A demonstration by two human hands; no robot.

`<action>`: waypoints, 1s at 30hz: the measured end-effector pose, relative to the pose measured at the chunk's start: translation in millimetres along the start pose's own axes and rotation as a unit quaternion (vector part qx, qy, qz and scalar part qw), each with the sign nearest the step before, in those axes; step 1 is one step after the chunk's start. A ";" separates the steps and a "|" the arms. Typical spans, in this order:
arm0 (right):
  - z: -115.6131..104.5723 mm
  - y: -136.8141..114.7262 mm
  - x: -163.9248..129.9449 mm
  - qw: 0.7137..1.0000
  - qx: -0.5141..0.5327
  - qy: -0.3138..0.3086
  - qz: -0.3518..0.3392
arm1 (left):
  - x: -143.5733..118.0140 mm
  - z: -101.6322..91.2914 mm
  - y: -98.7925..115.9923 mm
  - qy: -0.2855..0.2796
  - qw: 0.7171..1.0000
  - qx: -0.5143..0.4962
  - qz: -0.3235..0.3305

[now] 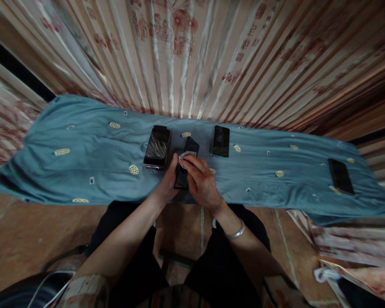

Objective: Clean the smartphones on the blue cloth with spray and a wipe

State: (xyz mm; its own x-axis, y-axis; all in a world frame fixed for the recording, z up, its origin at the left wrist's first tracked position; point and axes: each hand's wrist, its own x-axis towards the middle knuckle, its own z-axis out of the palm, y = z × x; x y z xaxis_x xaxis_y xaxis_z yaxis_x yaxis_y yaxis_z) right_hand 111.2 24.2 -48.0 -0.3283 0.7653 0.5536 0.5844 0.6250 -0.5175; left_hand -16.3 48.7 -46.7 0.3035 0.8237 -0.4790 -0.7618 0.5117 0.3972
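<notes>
My left hand (169,182) is closed around the left edge of a dark, glossy smartphone (181,177), holding it above the cloth near the front edge. Pinched in the fingers of my right hand (201,177) is a small white wipe (187,154), which lies against the phone's face. A dark flat piece (193,145) shows beyond the wipe; whether it belongs to the same phone I cannot tell. Left of my hands rests what looks like a stack of phones (158,147), its top screen reflecting the curtain. Behind my right hand lies another phone (221,141), screen up.
A teal patterned cloth (109,162) covers the long narrow table. One more dark phone (340,176) lies near its far right end. Pleated curtains (192,64) hang right behind the table. At lower left is a dark round object (22,295) with a white cable.
</notes>
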 end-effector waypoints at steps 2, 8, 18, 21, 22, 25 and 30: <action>0.3 -0.5 0.1 1.000 0.004 -0.006 -0.005 | 0.8 -0.5 0.2 0.010 1.000 -0.002 -0.005; 2.6 -2.8 0.1 0.999 -0.006 0.027 -0.034 | 1.0 -3.3 1.5 0.020 1.000 0.008 -0.011; 2.5 1.6 -1.0 0.999 -0.014 0.025 -0.019 | -1.1 0.3 -0.4 -0.004 1.000 0.022 0.005; 3.2 6.6 -2.4 1.000 -0.020 0.014 0.009 | -3.0 3.1 -2.5 -0.008 1.000 0.028 0.009; 3.3 8.5 -2.8 1.000 -0.025 0.015 0.012 | -3.4 3.6 -3.2 -0.010 0.999 0.031 0.009; 2.8 12.8 -3.2 0.999 -0.041 0.022 0.013 | -4.3 4.1 -4.8 -0.014 0.999 0.041 0.011; 0.1 15.4 -0.4 0.998 -0.061 0.026 0.019 | -6.5 5.8 -7.1 -0.026 0.998 0.065 0.007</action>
State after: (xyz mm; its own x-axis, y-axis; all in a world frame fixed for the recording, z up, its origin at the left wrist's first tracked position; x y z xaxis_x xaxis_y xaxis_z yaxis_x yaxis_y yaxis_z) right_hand 120.2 33.5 -56.3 -0.2670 0.7778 0.5690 0.6836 0.5690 -0.4571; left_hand -9.5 41.1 -41.9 0.3250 0.8407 -0.4331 -0.6872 0.5246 0.5026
